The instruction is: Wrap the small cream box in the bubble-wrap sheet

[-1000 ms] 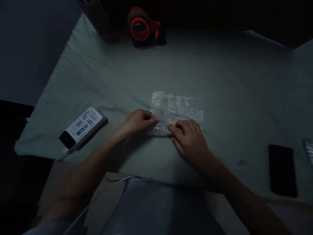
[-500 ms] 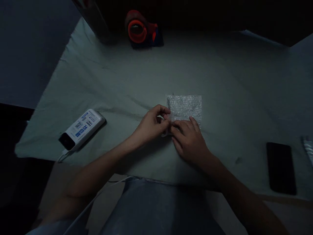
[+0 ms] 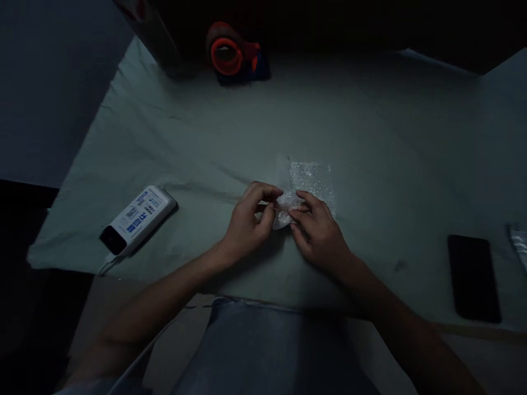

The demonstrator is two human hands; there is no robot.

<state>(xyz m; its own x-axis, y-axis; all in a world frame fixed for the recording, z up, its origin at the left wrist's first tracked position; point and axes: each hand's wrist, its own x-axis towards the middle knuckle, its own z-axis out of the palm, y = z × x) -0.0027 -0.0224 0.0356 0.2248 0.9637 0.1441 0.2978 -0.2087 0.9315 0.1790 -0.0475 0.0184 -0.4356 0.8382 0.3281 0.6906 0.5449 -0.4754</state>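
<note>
A small sheet of bubble wrap [image 3: 312,176] lies on the cloth-covered table, its near edge gathered up between my hands. My left hand [image 3: 254,215] pinches the left side of the gathered part between thumb and fingers. From the right, my right hand [image 3: 319,227] grips the same folded part with its thumb and fingertips. Something may be wrapped in the fold, but the fingers and the dim light hide it. The far part of the sheet lies flat beyond my fingers, with a thin clear flap at its left.
A red and blue tape dispenser [image 3: 236,55] stands at the back. On the left sits a white power bank [image 3: 138,216] with a cable. A black phone [image 3: 473,278] lies at the right, near a silvery packet [image 3: 517,241]. The green cloth [image 3: 370,142] has creases.
My fingers have shifted along the near edge of the bubble wrap, and more of the gathered part shows between them. The clear flap at the left has spread out.
</note>
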